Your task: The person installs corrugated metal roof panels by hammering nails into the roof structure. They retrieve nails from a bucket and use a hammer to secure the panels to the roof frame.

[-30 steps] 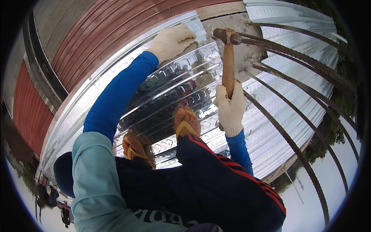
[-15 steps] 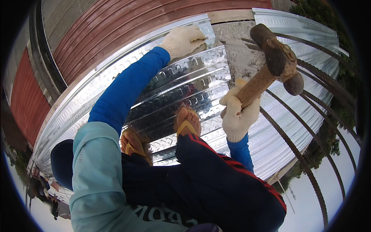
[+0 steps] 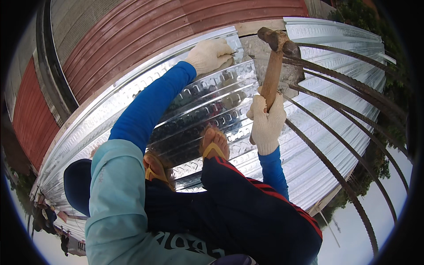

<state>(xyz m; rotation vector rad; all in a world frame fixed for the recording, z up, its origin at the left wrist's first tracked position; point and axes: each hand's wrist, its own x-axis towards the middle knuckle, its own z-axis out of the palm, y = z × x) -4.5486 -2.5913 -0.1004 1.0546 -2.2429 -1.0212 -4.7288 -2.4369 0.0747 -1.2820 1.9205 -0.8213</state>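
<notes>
My right hand point(image 3: 267, 125), in a cream knitted glove, grips the wooden handle of a hammer point(image 3: 270, 77). The hammer's dark metal head is at the far end, over a strip of rough concrete point(image 3: 254, 49). On the shiny ribbed metal sheet point(image 3: 212, 95), close to its right end, rests my gloved left hand point(image 3: 208, 56). Its fingers are bent together in a pinch, pointing right; whatever they may hold is too small to make out. My feet, in yellow-strapped flip-flops, stand on the sheet.
Several bent ribbed steel bars point(image 3: 340, 176) arc across the right side. Beyond them lies another metal sheet point(image 3: 335, 48). A wooden board point(image 3: 260, 27) and red corrugated panels point(image 3: 145, 39) border the far side. Trees and sky show past the right edge.
The hammer has swung away from me and to the left, its head now farther off and lower over the concrete. My left hand keeps its pinch at nearly the same spot on the sheet.
</notes>
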